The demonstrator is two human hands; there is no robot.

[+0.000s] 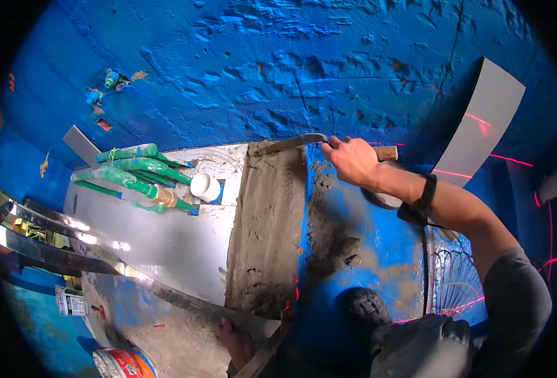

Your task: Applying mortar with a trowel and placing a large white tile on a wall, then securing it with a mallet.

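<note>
My right hand [354,165] is closed around a trowel, and its thin steel blade [291,143] reaches left along the foot of the blue wall. The blade lies at the far end of a strip of grey mortar [266,233]. A wooden piece [387,153], perhaps the trowel's handle end, shows just past the hand. My left hand [235,343] is low in the view, dim, next to the right end of a long metal straightedge [165,291]. Its fingers are mostly hidden. Left of the mortar lies a large pale tile [171,239].
Green pipes [127,173] and a white round cap [205,187] stand by the laid tiles. A grey tile [480,120] leans on the wall at right. A bucket [124,363] is at lower left. Red laser lines cross the right side; my shoe [368,307] rests on the blue floor.
</note>
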